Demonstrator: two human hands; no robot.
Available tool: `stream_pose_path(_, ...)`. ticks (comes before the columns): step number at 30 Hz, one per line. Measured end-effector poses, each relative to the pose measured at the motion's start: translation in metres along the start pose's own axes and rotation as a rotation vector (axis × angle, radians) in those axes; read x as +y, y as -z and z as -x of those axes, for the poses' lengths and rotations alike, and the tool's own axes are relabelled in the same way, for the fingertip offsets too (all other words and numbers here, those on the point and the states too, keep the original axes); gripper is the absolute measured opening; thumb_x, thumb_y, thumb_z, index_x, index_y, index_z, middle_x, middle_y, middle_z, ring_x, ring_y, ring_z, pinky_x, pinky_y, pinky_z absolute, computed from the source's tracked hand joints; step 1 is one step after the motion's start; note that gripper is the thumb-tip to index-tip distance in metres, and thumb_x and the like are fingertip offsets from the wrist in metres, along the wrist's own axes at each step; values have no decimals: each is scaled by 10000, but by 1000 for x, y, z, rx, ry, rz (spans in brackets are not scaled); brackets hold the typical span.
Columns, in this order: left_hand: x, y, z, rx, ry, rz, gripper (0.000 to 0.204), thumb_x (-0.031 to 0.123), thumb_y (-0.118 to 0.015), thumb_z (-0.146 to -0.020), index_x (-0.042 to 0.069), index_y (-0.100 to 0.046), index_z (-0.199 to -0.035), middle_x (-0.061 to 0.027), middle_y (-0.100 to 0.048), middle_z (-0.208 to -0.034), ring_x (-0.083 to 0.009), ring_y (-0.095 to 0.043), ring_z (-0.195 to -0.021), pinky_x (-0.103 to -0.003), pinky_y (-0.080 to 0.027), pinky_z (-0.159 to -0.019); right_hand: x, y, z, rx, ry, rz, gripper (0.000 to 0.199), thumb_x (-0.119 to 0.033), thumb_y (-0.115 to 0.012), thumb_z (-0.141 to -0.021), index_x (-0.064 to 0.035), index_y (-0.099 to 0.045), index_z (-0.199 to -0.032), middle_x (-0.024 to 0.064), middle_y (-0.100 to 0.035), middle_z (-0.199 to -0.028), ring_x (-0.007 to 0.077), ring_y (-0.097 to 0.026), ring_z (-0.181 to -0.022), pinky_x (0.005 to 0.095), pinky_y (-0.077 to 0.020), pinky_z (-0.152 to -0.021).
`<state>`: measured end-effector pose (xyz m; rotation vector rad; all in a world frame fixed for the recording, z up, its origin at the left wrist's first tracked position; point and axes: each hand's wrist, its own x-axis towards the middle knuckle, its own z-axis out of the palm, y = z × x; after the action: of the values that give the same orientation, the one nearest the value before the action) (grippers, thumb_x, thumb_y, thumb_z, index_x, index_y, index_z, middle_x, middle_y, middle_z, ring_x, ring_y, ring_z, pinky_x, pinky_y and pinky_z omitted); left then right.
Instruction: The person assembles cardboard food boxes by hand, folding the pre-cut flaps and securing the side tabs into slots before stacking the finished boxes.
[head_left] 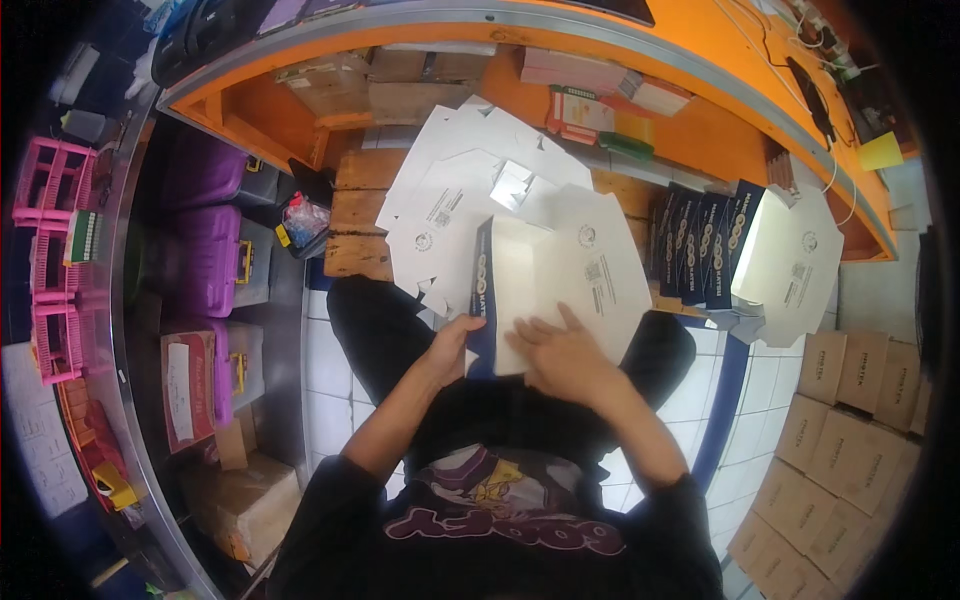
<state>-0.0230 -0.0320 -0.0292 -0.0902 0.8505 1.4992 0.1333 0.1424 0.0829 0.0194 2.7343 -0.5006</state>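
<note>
A partly folded cardboard box, white inside with a navy printed side, stands over my lap at the front edge of a low wooden table. My left hand grips its navy left wall near the lower corner, thumb on the wall. With fingers spread, my right hand lies against the white inside of the box near its lower end. Beneath and beyond it lie several flat white box blanks with cut flaps and small dark prints. The box's underside is hidden.
Nested navy boxes with a raised white lid stand at the table's right. An orange shelf desk spans the far side. Purple bins fill a rack on the left. Brown cartons are stacked at the lower right.
</note>
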Motion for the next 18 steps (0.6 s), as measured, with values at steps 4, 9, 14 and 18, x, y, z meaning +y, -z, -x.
stream_pose_path(4,26,-35,30,152,-426,-751,647,38,-630,-872,69,-507,-1507,-182,-434,-1577,-343,-483,-1399,-417,-393,-1156,32,-6,-2,57,-50,-395,225,-255,-701,-931,-179,-796,-1120,76,-775,-1011,295,-712,-982,444,-522,-950)
stream_pose_path(9,66,-50,49,-28,-772,-1439,316,51,-765,-819,80,-753,-1133,-196,-492,-1509,-377,-459,-1403,-455,-364,-1156,47,16,-4,79,-124,-657,175,-225,-710,-942,-79,-800,-976,113,-721,-740,267,-682,-721,368,-510,-702)
stream_pose_path(14,61,-50,40,320,-984,-1427,153,138,-842,-783,68,-754,-887,-164,-598,-1330,-394,-527,-1298,-469,-401,-1089,58,11,-3,178,-123,-751,165,-198,-703,-944,-52,-778,-963,141,-681,-709,289,-662,-674,384,-509,-681)
stream_pose_path(18,52,-73,41,256,-1061,-1699,130,140,-829,-795,86,-763,-893,-168,-596,-1312,-408,-515,-1296,-491,-411,-1071,40,14,-4,274,-107,-468,167,-207,-720,-924,-50,-768,-953,194,-694,-772,383,-676,-741,448,-520,-717)
